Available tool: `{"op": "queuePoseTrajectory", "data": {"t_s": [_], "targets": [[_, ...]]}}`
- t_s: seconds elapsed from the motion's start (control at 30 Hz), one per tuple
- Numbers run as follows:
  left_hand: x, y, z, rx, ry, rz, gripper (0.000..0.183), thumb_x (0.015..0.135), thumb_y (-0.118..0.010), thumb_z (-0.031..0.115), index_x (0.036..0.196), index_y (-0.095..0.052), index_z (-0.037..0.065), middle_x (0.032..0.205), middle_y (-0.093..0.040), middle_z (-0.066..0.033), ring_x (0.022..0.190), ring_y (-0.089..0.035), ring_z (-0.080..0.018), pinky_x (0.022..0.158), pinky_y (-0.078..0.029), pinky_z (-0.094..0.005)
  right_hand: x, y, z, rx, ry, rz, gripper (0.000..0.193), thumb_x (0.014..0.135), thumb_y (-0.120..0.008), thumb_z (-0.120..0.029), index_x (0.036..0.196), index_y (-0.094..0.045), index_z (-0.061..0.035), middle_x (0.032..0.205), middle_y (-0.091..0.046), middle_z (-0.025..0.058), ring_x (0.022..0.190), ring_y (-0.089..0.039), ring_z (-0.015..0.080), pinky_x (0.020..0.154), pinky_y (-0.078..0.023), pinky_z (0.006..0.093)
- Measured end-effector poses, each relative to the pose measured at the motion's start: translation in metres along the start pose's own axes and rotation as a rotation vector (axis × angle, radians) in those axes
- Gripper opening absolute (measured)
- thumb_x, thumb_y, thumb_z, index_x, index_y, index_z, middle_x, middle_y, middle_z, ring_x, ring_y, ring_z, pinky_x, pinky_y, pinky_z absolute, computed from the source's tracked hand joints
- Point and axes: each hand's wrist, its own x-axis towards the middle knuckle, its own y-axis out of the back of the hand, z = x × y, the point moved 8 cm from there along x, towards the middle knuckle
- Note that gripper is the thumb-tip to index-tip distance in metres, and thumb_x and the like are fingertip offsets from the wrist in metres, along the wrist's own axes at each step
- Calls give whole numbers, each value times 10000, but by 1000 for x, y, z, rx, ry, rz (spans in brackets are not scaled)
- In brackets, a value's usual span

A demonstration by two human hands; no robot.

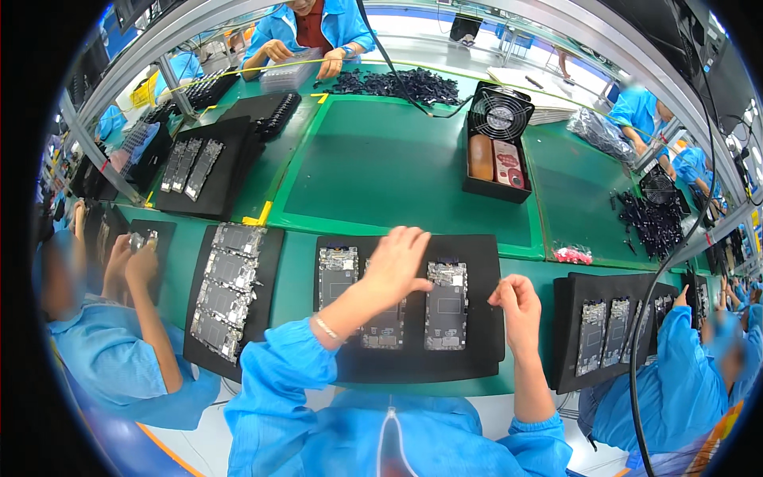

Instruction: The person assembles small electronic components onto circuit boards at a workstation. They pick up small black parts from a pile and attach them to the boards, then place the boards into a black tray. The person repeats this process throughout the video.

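Black foam tray [477, 350] carrying three phone frames, long axes running away from body. Left hand [395, 266] spread loose over middle frame [384, 326] (touching it); right hand [517, 306] pinched, contents unclear, just right of right frame [446, 306].

Three open grey phone frames [446, 306] lie flat, side by side, on a black tray [481, 350].

Black desk fan [500, 112] (grille up), black parts pile [401, 82], pink-bead bag [573, 254]
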Motion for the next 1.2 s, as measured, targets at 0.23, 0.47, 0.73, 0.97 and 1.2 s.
{"op": "queuePoseTrajectory", "data": {"t_s": [0.23,0.47,0.73,0.97,1.2], "targets": [[-45,28,-24,-139,105,-124,539,656,-765,105,1141,-536,61,1131,-551,-93,1104,-468,-309,947,-407,-384,-14,-73,5,-25,-73,-208,122,897,-560,-111,948,-550,-1,823,-634,60,763,-647,126,681,-505,245],[-71,72,-11,-306,-53,80,501,630,-779,83,1088,-579,75,1135,-579,-76,1097,-502,-297,958,-400,-402,-14,-137,-5,97,-85,-341,102,915,-532,-91,944,-528,7,836,-601,50,783,-624,112,710,-525,262],[-75,73,-12,-313,-78,111,502,626,-783,85,1089,-587,76,1145,-580,-79,1098,-503,-290,949,-410,-401,-22,-144,-18,40,-69,-366,142,898,-566,-107,969,-563,16,870,-618,37,800,-599,80,730,-487,232],[-72,72,-10,-292,-106,101,501,631,-781,86,1092,-587,75,1134,-581,-79,1095,-502,-290,940,-413,-399,-15,-146,-7,76,-87,-396,143,894,-557,-99,969,-558,23,867,-625,65,800,-616,106,734,-503,246],[-45,36,-25,-175,12,-74,633,667,-773,217,1206,-499,29,1187,-529,-137,1130,-455,-336,973,-388,-418,23,-112,19,122,-30,-141,129,900,-550,-100,950,-547,19,851,-624,81,756,-642,139,687,-517,255]]}}
